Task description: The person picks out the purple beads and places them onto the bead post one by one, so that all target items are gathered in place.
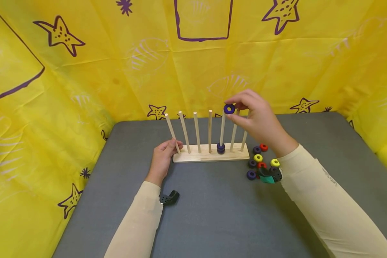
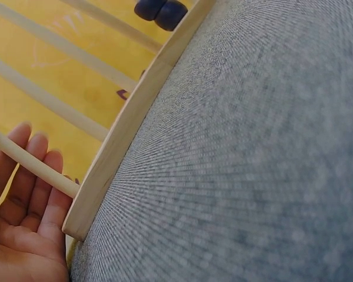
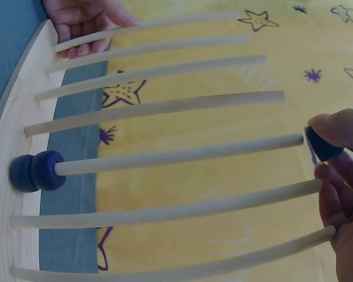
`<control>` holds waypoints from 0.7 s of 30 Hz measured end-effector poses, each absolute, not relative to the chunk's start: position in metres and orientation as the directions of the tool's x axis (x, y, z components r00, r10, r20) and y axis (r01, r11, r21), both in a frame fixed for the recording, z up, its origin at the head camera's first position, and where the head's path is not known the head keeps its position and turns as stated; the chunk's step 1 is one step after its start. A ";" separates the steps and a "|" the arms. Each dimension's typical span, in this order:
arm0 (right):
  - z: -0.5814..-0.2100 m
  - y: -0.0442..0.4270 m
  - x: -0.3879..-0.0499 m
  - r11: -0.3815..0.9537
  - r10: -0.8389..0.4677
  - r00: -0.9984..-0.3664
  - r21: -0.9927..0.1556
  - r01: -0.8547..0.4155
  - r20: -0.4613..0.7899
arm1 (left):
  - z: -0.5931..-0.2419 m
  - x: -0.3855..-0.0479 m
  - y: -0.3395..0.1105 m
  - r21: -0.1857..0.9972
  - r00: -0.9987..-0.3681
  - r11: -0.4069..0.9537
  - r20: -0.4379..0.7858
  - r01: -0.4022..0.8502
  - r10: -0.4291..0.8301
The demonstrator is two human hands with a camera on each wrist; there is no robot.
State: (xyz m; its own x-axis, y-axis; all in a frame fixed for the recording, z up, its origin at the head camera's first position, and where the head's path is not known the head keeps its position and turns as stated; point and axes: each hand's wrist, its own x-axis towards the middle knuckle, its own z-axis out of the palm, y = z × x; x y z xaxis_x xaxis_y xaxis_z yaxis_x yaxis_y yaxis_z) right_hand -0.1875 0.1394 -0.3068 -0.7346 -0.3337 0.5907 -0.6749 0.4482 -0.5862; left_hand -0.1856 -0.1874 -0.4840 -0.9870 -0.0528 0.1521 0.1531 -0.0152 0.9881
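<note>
A wooden rack (image 1: pixel 196 156) with a row of upright pegs stands on the table. My left hand (image 1: pixel 162 157) is at its left end, thumb and fingers loosely around the lower part of the leftmost peg (image 2: pixel 38 167). Two dark blue rings (image 3: pixel 37 171) sit stacked at the foot of the third peg (image 3: pixel 182 154) from the right. My right hand (image 1: pixel 258 114) pinches another dark blue ring (image 1: pixel 229 109) between thumb and fingers. In the right wrist view that ring is just off the tip of this peg, with a small gap between them.
Loose rings lie right of the rack, partly hidden by my right wrist: several dark blue (image 1: pixel 251 175), some yellow (image 1: pixel 258 158) and some red (image 1: pixel 263 147). Behind the grey table (image 1: pixel 206 215) hangs a yellow cloth (image 1: pixel 116 82) with drawn stars and fish.
</note>
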 end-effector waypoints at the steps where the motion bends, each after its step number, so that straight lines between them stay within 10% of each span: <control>1: -0.307 0.139 -0.188 0.450 -0.336 -0.739 -0.589 -0.671 0.585 | -0.484 -0.186 -0.187 0.988 -0.987 -0.016 0.152 0.153 -0.054; 21: -0.304 0.135 -0.196 0.512 -0.377 -0.815 -0.635 -0.579 0.440 | -0.480 -0.184 -0.186 0.989 -0.988 -0.021 0.145 0.146 -0.052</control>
State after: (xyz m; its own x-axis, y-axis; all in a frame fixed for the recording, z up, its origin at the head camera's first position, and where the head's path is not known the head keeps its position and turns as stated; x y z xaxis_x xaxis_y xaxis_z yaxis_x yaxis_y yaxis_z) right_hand -0.1963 0.1354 -0.3036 -0.8153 -0.3768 0.4396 -0.5788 0.5121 -0.6346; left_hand -0.1838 -0.1861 -0.4795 -0.9881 -0.0523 0.1449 0.1461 -0.0208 0.9890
